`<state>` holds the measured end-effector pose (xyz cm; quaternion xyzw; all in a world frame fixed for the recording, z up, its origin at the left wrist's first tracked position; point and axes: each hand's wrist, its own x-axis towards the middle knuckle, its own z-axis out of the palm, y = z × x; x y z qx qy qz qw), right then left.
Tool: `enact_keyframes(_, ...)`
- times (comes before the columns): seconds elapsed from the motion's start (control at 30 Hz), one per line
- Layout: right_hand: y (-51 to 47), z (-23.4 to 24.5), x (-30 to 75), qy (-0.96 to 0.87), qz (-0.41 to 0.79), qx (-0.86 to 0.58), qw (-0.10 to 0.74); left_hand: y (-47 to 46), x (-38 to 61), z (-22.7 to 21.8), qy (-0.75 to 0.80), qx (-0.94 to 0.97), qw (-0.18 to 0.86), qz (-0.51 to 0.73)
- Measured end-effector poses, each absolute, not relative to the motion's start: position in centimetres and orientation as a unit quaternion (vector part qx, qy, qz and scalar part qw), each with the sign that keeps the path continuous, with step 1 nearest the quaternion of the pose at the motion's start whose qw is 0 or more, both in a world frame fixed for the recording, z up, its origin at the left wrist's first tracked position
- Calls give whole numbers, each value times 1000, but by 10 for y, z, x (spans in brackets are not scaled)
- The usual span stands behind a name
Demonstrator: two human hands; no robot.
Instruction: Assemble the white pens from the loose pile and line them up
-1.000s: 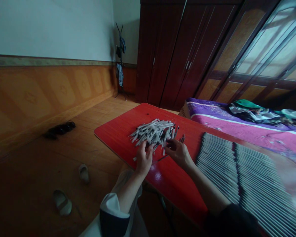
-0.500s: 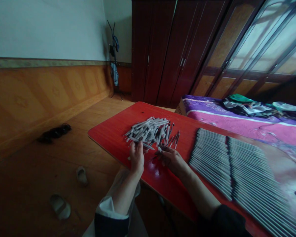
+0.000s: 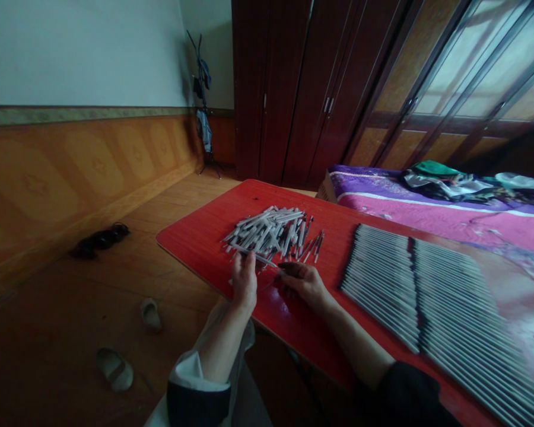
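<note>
My left hand [image 3: 245, 281] pinches a slim pale pen [image 3: 265, 260] between thumb and fingers, over the near edge of a loose pile. The pen lies almost level, its far end pointing right. At that end my right hand [image 3: 306, 284] is closed, its fingertips against the pen's tip; any small part inside them is hidden. Just beyond both hands is the heap of white and grey pens [image 3: 271, 228] with dark ends, lying criss-cross. A few darker thin pens [image 3: 314, 246] lie at its right side.
On the red table [image 3: 196, 231], two long rows of pens [image 3: 378, 279] lie side by side at the right. Behind stands a bed with a purple and pink cover [image 3: 382, 210] and clothes. Slippers [image 3: 114, 369] lie on the floor at left; a dark wardrobe [image 3: 293, 89] is at the back.
My right hand has moved slightly left, bringing its fingertips to the pen's end. The pale bit seen in its fingers before no longer shows separately. My left hand keeps holding the pen.
</note>
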<state>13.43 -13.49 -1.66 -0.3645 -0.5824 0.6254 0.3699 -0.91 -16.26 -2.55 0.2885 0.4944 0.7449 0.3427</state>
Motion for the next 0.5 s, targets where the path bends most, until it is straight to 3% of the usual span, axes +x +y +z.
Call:
enact_keyframes(0.4,-137,-12,135,-593,615,-372,362,-165,-8,-23,496,292,352,738)
enact_keyframes(0.5,-137,-14,135,-606,604,-378,353,-164,-7,-24,517,329,312,726)
